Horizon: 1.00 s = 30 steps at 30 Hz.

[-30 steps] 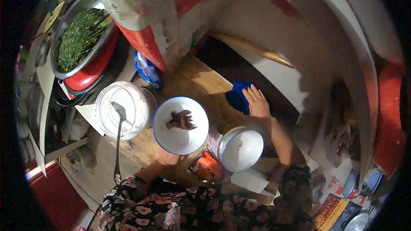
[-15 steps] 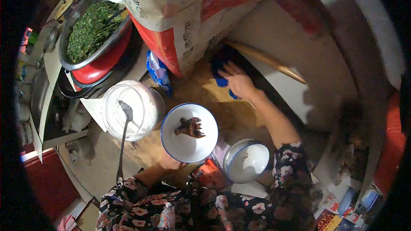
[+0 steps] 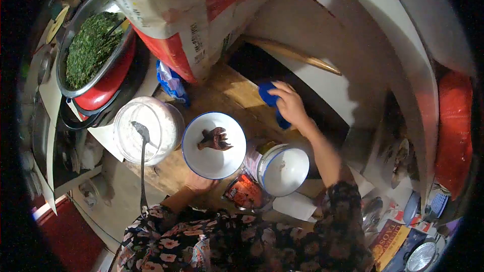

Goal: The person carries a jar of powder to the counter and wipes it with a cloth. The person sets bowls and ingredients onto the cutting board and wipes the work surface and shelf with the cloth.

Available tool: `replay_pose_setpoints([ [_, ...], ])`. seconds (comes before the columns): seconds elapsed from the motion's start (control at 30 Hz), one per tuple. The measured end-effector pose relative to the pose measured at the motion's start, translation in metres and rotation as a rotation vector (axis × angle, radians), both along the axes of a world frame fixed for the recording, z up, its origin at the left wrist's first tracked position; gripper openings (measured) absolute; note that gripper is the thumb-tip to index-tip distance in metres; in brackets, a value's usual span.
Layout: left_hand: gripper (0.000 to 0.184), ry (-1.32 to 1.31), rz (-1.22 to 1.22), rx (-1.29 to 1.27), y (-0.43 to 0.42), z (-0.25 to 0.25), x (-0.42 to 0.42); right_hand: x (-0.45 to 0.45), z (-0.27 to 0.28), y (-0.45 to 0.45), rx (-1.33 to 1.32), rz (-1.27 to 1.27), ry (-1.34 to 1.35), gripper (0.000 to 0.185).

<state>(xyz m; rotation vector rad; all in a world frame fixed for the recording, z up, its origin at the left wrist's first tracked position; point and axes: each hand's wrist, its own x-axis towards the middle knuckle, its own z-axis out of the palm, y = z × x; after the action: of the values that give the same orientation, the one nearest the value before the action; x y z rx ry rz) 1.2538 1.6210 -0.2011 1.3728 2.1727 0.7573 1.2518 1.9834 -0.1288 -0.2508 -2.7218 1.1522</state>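
My left hand [image 3: 201,182] is closed on the near rim of a white enamel bowl [image 3: 224,163] with a blue edge. Inside the bowl lies a dark brown, clawed piece [image 3: 216,139] like a cooked chicken foot. My right hand [image 3: 293,110] has its fingers curled on a blue cloth-like thing [image 3: 267,93], part of it hanging below the palm. Left of the bowl stands a wide glass jar [image 3: 174,126] of white powder, with a dark long-handled spoon [image 3: 143,161] lying in it. To the right is another white bowl [image 3: 287,171], tilted, atop a container.
A large printed sack [image 3: 176,25] stands behind, with a blue-and-white packet [image 3: 171,83] at its foot. Chopped greens [image 3: 93,50] fill a metal basin at the left. A red packet [image 3: 245,191] lies near me, and a wooden stick [image 3: 297,55] rests at the back.
My right hand has drawn back towards me from the dark strip, its fingers now curled on the blue thing. The bowl stays in my left hand. The whole view has shifted slightly.
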Motion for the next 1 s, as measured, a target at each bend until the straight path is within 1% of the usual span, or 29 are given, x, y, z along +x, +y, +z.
replay_pose_setpoints([
  [0.03,0.034,-0.190,0.043,-0.035,0.001,0.002,-0.002,-0.024,-0.004,-0.008,0.057,0.101,0.077,0.037],
  [0.07,0.034,-0.243,0.053,-0.065,0.001,0.005,-0.002,-0.050,0.004,-0.020,0.068,0.246,0.166,0.038],
  [0.1,0.034,-0.191,0.037,-0.062,0.003,0.009,-0.004,-0.072,-0.003,-0.035,0.219,0.235,-0.252,0.039],
  [0.13,0.034,-0.126,0.016,-0.065,0.004,0.012,-0.003,-0.086,-0.008,-0.046,0.219,0.236,-0.240,0.039],
  [0.2,0.034,-0.020,-0.010,-0.042,0.006,0.017,-0.005,-0.108,-0.017,-0.057,0.865,0.458,-0.007,0.041],
  [0.23,0.034,0.006,-0.017,-0.037,0.006,0.020,-0.005,-0.114,-0.019,-0.055,0.864,0.460,0.007,0.041],
  [0.3,0.034,0.038,-0.019,-0.029,0.006,0.022,-0.005,-0.109,-0.028,-0.052,0.793,0.429,-0.122,0.043],
  [0.33,0.034,0.040,-0.018,-0.027,0.006,0.023,-0.005,-0.095,-0.046,-0.042,0.788,0.426,-0.128,0.043],
  [0.4,0.034,0.021,-0.037,-0.060,0.004,0.018,-0.005,-0.041,-0.093,-0.009,0.554,0.339,0.038,0.043],
  [0.43,0.035,0.005,-0.045,-0.092,0.003,0.016,-0.003,-0.013,-0.100,0.002,0.439,0.297,0.115,0.043],
  [0.47,0.035,-0.005,-0.050,-0.086,0.004,0.018,-0.002,0.009,-0.077,0.001,0.584,0.239,0.040,0.043],
  [0.5,0.034,0.108,-0.020,-0.007,0.006,0.021,-0.003,0.031,-0.054,-0.002,0.728,0.181,-0.034,0.042],
  [0.53,0.034,0.219,0.010,0.069,0.006,0.023,-0.003,0.054,-0.050,0.002,0.692,0.119,-0.051,0.041],
  [0.57,0.034,0.142,-0.014,0.054,0.003,0.016,-0.001,0.078,-0.049,0.007,0.739,0.120,-0.062,0.041],
  [0.63,0.033,0.149,-0.021,0.043,-0.001,0.000,0.001,0.113,-0.043,0.016,0.793,0.102,-0.084,0.040],
  [0.67,0.033,0.167,-0.022,0.025,-0.003,-0.006,0.001,0.127,-0.039,0.018,0.761,0.033,-0.159,0.038],
  [0.7,0.033,0.173,-0.032,0.030,-0.001,-0.001,0.000,0.141,-0.035,0.018,0.725,-0.040,-0.235,0.037],
  [0.73,0.033,0.164,-0.068,0.036,0.000,0.005,0.001,0.162,-0.037,0.023,0.724,-0.072,-0.256,0.037],
  [0.8,0.036,0.150,-0.002,0.054,0.005,0.011,-0.001,0.200,-0.054,0.036,0.661,-0.305,-0.425,0.034],
  [0.83,0.036,0.139,-0.064,0.079,0.007,0.012,-0.003,0.220,-0.072,0.046,0.784,-0.427,-0.477,0.034],
  [0.9,0.043,0.327,-0.044,0.092,0.006,0.012,0.001,0.204,-0.012,0.032,0.789,-0.255,-0.716,0.032],
  [0.93,0.043,0.322,-0.078,0.120,0.008,0.009,0.002,0.197,-0.011,0.029,0.826,-0.242,-0.548,0.029],
  [0.97,0.043,0.340,-0.064,0.103,0.007,0.004,0.002,0.189,-0.036,0.031,0.842,-0.269,-0.498,0.026],
  [1.0,0.043,0.358,-0.045,0.078,0.007,0.002,0.001,0.175,-0.077,0.034,0.293,-0.521,-0.247,0.027],
])
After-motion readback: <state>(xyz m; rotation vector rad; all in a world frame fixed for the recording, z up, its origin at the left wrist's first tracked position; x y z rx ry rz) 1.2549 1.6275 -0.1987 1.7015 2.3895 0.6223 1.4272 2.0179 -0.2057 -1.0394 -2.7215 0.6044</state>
